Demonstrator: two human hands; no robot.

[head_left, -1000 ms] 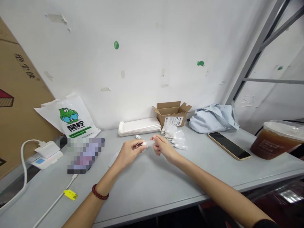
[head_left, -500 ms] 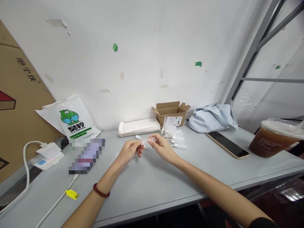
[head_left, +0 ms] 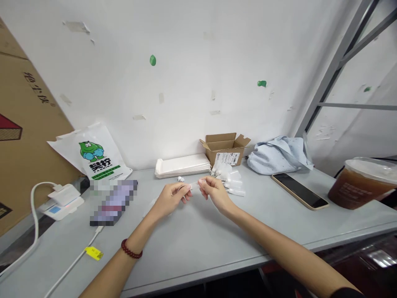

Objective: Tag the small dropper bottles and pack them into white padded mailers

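My left hand and my right hand meet above the middle of the grey table. Together they pinch a small clear plastic tube, one hand at each end, fingers closed on it. Just behind my right hand lies a pile of several similar small clear tubes. A tiny white piece rests on the table behind my left hand. A dark red bead bracelet circles my left wrist.
At the back stand an open cardboard box, a flat stack of white bags and a bundled pale blue cloth. A phone and a lidded brown drink cup lie right. Left: a printed white bag, a charger with cable.
My hands parted slightly half a second ago and have come back together on the tube. They stay at about the same spot over the table.
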